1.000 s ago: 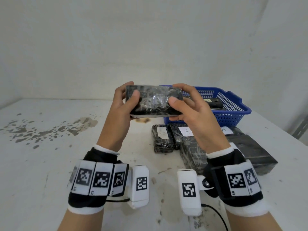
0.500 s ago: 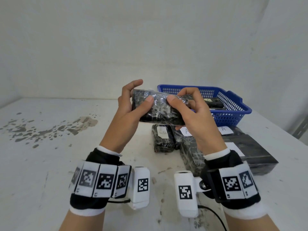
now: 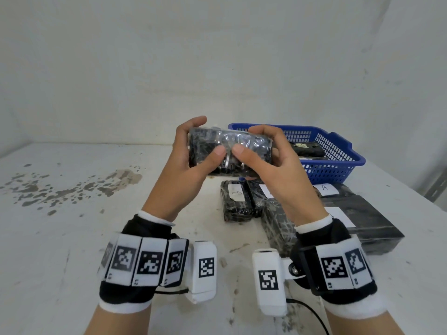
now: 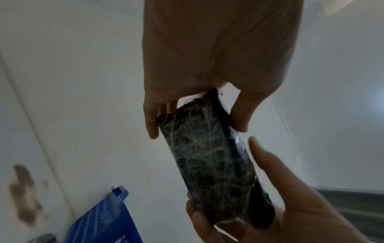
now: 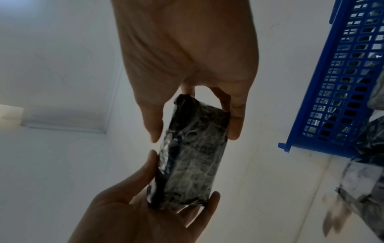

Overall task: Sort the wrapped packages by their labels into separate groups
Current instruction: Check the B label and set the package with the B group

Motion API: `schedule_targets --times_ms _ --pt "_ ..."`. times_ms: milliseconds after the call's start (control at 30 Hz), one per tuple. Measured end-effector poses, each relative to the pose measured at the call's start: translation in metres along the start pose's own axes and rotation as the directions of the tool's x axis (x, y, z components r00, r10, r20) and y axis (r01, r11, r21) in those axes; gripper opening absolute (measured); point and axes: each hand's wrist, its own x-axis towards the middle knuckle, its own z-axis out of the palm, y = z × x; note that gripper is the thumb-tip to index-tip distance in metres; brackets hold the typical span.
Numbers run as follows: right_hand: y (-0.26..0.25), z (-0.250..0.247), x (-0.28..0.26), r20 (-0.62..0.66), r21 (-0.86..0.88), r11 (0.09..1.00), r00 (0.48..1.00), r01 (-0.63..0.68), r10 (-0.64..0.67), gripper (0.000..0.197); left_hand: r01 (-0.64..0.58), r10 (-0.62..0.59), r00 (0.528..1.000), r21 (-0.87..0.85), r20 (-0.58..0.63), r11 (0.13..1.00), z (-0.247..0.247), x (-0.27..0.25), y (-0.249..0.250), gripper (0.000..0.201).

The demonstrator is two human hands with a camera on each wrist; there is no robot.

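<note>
Above the tabletop's middle, left hand (image 3: 191, 163) and right hand (image 3: 273, 170) both grip one black wrapped package (image 3: 229, 151), thumbs pressing its front

Head view evenly bright; wrist views dim, backlit, soft-focused, edges blurred.

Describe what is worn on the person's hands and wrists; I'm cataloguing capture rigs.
Both hands are bare. Left wrist band and right wrist band: black, white-edged, carrying white tiles printed with square black codes. A white camera box with a code hangs beside each. A thin black cable trails from the right one.
</note>
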Motion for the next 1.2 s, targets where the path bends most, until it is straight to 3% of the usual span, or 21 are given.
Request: schedule_targets --times_ms 233,400,467,533,600,667,833,1200 --pt "-0.003 -0.001 -0.001 -0.058 0.020 1.000 0.998 0.013 -0.012 0.038 -0.018 0.018 0.999 -0.014 -0.036 1.000 0.002 -0.002 0.001 0.032" --pt "-0.002 -0.007 0.000 -0.011 0.092 0.991 0.995 -0.096 0.098 0.066 -0.068 0.069 0.997 0.010 -0.029 0.998 0.001 -0.001 0.001 0.030" --pt "-0.002 -0.009 0.001 -0.013 0.100 0.991 0.996 -0.089 0.090 0.068 -0.047 0.047 0.998 -0.007 -0.035 0.999 0.001 -0.001 -0.001 0.036" --pt "-0.001 -0.011 0.001 -0.026 0.100 0.993 0.998 -0.056 0.059 0.069 0.012 -0.012 0.998 -0.012 -0.068 1.000 0.000 0.001 -0.003 0.055" --pt "-0.003 -0.010 0.000 -0.021 0.108 0.993 0.999 -0.045 0.047 0.066 0.072 -0.076 0.991 -0.039 -0.109 0.997 -0.001 0.003 -0.004 0.058" --pt "-0.005 -0.009 0.000 -0.020 0.111 0.992 0.997 -0.066 0.068 0.062 0.106 -0.114 0.987 -0.075 -0.110 0.992 -0.002 0.004 -0.002 0.049" --pt "-0.006 -0.008 0.000 0.003 0.077 0.995 0.998 -0.056 0.056 0.046 0.108 -0.118 0.988 -0.102 -0.100 0.989 -0.004 0.005 -0.001 0.034" --pt "-0.008 -0.002 -0.002 -0.098 0.053 0.994 0.990 -0.096 0.100 0.041 0.086 -0.089 0.994 -0.035 -0.070 0.996 0.003 0.002 -0.004 0.026"
